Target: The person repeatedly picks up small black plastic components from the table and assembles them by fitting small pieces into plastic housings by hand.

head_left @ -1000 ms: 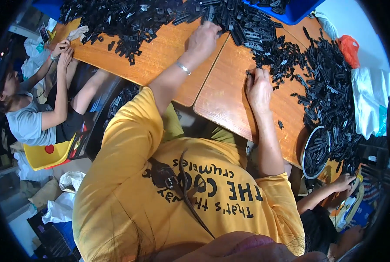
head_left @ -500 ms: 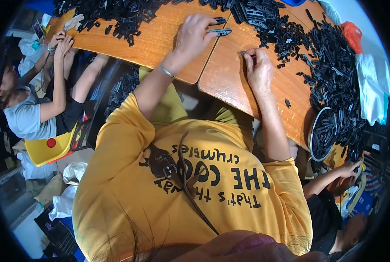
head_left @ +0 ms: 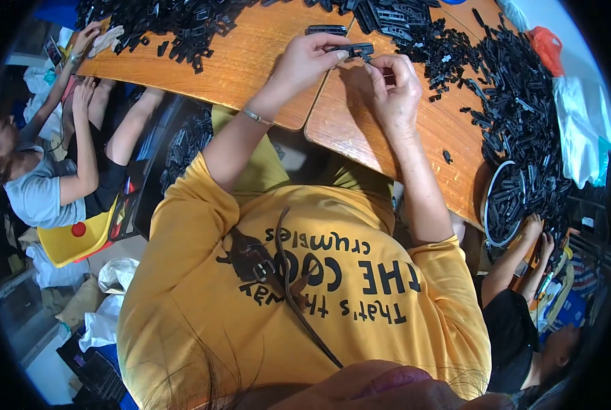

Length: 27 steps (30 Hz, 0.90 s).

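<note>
Black part (head_left: 361,50): likely light, stiff; best held by sides. Left hand (head_left: 305,63): pinching it. Right hand (head_left: 397,89): at its end, grip unclear.

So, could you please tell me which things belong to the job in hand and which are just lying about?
Seemingly part of the job:
black piece in the left hand, right hand close by
heap of small black parts

Seemingly just lying about:
red bag
white bag

One left hand (head_left: 305,60), one right hand (head_left: 399,92) and one held black part (head_left: 361,50) are top middle. One red bag (head_left: 546,49) is upper right.
</note>
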Tool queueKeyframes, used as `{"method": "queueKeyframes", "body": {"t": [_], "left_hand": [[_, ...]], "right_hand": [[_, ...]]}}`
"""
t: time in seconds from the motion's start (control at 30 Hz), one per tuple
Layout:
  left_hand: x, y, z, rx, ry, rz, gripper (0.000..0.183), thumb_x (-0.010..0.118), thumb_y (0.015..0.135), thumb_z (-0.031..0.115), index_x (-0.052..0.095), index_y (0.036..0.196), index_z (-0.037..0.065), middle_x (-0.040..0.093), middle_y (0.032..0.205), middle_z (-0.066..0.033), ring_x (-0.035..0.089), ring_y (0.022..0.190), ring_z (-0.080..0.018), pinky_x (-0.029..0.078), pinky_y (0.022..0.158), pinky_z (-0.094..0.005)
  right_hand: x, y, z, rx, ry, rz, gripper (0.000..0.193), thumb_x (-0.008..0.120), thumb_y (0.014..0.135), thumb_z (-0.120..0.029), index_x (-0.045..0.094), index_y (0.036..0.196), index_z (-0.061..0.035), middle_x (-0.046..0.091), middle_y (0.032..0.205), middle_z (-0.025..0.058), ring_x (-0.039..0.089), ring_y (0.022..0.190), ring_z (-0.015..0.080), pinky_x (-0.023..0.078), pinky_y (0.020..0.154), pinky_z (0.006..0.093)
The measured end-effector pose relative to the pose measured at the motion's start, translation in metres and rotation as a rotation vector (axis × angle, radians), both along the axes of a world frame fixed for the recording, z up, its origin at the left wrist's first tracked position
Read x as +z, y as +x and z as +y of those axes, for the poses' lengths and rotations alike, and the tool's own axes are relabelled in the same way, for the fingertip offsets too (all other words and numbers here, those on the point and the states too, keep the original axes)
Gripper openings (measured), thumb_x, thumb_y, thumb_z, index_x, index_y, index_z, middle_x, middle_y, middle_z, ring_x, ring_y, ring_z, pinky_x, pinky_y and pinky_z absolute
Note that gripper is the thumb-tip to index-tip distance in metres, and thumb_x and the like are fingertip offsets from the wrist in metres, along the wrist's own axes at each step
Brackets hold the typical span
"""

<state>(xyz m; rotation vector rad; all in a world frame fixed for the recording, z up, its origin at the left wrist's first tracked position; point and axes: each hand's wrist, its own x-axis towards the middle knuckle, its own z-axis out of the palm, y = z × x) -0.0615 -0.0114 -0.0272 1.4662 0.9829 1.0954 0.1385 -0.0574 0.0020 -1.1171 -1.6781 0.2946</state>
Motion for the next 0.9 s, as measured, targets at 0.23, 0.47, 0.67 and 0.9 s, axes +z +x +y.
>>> {"method": "queueKeyframes", "body": {"t": [0.23,0.47,0.67,0.9], "left_hand": [[0.039,0.004,-0.023,-0.089,-0.192,-0.22,0.034,0.069,0.1,0.009,0.066,0.133,0.002,0.074,0.109,-0.0042,0.071,0.093,-0.007,0.056,0.078,-0.0162],[0.039,0.01,-0.03,-0.123,-0.051,-0.272,0.038,0.073,0.094,0.0,0.063,0.131,-0.001,0.072,0.111,-0.0034,0.068,0.095,-0.0047,0.055,0.077,-0.0154],[0.033,0.012,-0.031,-0.126,-0.025,-0.327,0.03,0.07,0.098,0.005,0.064,0.127,0.0,0.072,0.112,-0.0059,0.071,0.097,-0.0109,0.058,0.083,-0.0213],[0.025,0.001,-0.031,-0.311,-0.469,-0.67,0.04,0.06,0.105,0.017,0.053,0.141,0.001,0.069,0.12,-0.0117,0.071,0.108,-0.0214,0.058,0.094,-0.0335]], "right_hand": [[0.01,0.0,-0.005,0.038,0.064,-0.009,0.018,0.079,0.083,0.005,0.066,0.094,-0.002,0.067,0.092,0.0119,0.067,0.074,0.0221,0.055,0.065,0.031],[0.01,0.001,-0.009,0.046,0.089,0.004,0.017,0.078,0.082,0.007,0.066,0.092,-0.002,0.067,0.092,0.0115,0.066,0.074,0.0209,0.055,0.065,0.0302],[0.013,0.001,-0.011,0.032,0.073,0.05,0.017,0.078,0.082,0.007,0.067,0.091,-0.0017,0.067,0.091,0.0106,0.066,0.074,0.019,0.054,0.064,0.0294],[0.017,-0.004,-0.016,0.078,0.049,0.096,0.017,0.079,0.084,0.006,0.066,0.093,-0.0014,0.066,0.091,0.0091,0.066,0.072,0.0152,0.054,0.061,0.0264]]}}
